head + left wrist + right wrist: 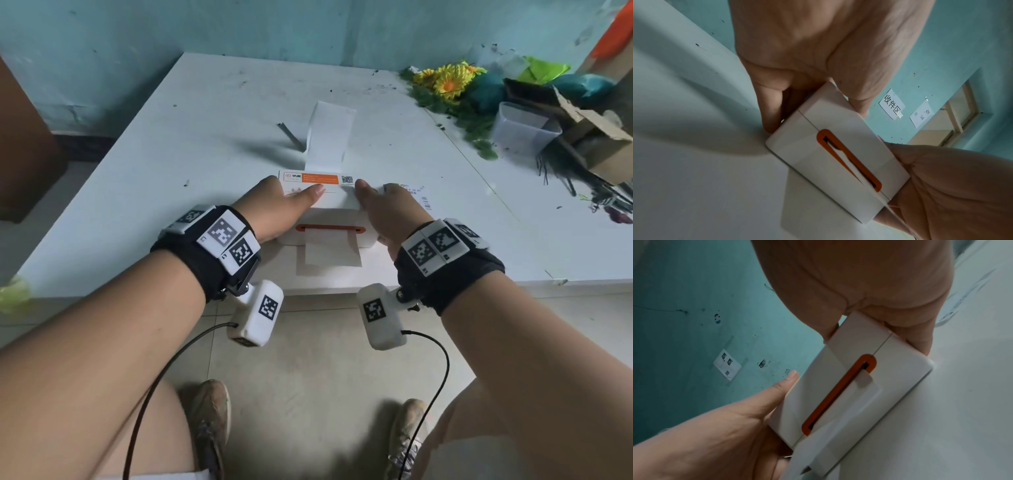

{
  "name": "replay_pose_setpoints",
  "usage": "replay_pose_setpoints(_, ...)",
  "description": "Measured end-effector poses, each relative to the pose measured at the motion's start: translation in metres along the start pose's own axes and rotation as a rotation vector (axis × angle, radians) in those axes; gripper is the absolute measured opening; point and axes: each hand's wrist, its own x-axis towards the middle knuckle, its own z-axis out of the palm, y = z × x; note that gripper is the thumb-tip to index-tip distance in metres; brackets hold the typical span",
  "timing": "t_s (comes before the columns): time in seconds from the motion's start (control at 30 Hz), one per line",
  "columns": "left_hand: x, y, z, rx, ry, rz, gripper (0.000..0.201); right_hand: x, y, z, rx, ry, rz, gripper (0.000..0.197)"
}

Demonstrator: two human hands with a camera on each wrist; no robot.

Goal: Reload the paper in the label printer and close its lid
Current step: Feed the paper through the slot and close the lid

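Left hand (277, 209), right hand (387, 212) grip label printer (329, 219) sides, thumbs atop lid.

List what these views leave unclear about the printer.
- Whether the lid has latched: in head view the left hand and right hand cover the printer top.
- Paper path inside: hidden by the casing, all views.
- Top sticker text: too small, head view.
- Paper end: cut off, right wrist view.

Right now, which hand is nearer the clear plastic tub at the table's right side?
Right. The right hand grips the printer's right end, on the side where the clear plastic tub stands; the left hand grips the opposite end, farther away.
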Motion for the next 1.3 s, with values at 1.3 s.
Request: replay_pose_setpoints(1.3, 0.037, 0.002, -0.001, -0.577, 0.512, 0.208, 0.038, 0.035, 0.006, -0.006, 0.463, 0.015, -0.426, 0.038)
